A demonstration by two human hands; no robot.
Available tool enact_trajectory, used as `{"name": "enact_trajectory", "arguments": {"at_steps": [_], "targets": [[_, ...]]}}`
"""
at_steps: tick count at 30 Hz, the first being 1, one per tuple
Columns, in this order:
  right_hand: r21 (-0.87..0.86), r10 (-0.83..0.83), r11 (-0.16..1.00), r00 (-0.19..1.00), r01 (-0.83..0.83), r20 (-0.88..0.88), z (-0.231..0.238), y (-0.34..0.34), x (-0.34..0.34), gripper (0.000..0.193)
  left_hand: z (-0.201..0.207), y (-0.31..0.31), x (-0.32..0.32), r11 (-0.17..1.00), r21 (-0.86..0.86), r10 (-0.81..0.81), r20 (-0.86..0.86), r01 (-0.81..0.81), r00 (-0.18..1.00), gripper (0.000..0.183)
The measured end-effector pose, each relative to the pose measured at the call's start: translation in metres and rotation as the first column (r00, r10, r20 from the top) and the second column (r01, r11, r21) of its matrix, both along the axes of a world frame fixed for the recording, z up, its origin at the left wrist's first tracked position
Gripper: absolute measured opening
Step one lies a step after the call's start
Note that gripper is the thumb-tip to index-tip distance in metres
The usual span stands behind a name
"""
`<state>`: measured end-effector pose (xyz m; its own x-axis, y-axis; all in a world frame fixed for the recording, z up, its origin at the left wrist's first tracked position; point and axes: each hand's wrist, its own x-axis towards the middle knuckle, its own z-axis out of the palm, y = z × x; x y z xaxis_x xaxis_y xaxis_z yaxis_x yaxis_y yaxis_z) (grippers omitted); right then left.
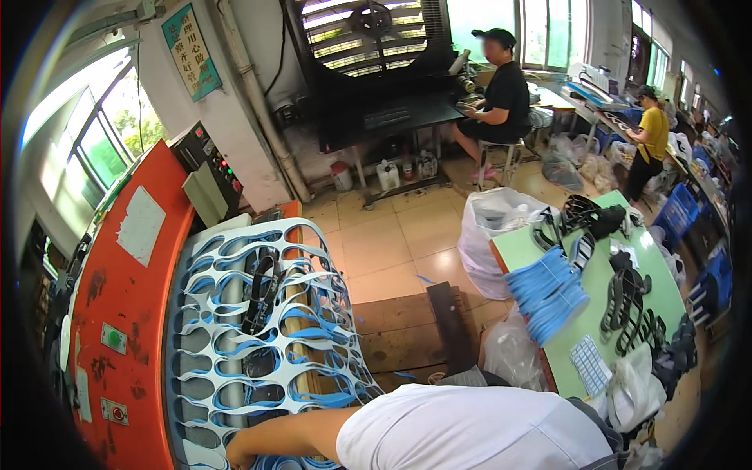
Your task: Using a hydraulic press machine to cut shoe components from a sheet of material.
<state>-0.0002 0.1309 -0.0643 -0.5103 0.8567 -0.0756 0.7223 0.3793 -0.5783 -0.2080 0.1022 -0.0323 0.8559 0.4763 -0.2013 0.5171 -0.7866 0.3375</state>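
One hand, our right, is lying at the near end of the perforated sheet; its fingertips are falling below the frame, so we are unable to tell how open our grip is or whether it is holding anything. We are probably handling this best by keeping the web level and its thin strands (they are looking snag-prone) untwisted. The sheet is draping beside the red machine, showing white above, blue beneath, and rows of rounded holes.
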Motion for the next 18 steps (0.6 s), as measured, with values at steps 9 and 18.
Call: {"name": "enact_trajectory", "arguments": {"at_steps": [9,18], "targets": [[-0.053,-0.335,0.931,0.783,0.362,-0.524,-0.05,-0.067,-0.018,0.065,0.001,-0.02,-0.03,0.982,0.185,0.025,0.094,-0.042,0.995,0.131],[0.074,-0.595,0.665,0.587,0.743,-0.549,-0.061,-0.079,-0.083,0.079,-0.002,-0.002,-0.039,0.999,-0.037,-0.039,0.022,0.04,0.999,0.126]]}}
